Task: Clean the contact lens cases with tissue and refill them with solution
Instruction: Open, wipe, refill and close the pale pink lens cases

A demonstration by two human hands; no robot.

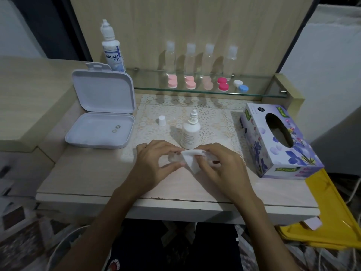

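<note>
Over the table's middle, my left hand (154,163) pinches a clear contact lens case (174,157) between thumb and fingers. My right hand (218,165) grips a folded white tissue (192,158) and presses it against that case. Just behind the hands stands a small white solution bottle (190,132) with its cap off; the white cap (162,120) sits to its left on the lace mat. Several lens cases line the glass shelf: pink ones (172,81), a magenta one (223,84), a white and blue one (240,86).
An open white box (101,118) with two lenses in its tray lies at left. A large Dream Eye bottle (113,49) stands behind it. Several clear bottles (190,57) stand on the shelf. A floral tissue box (279,141) sits at right, a yellow bag (330,208) beyond the table edge.
</note>
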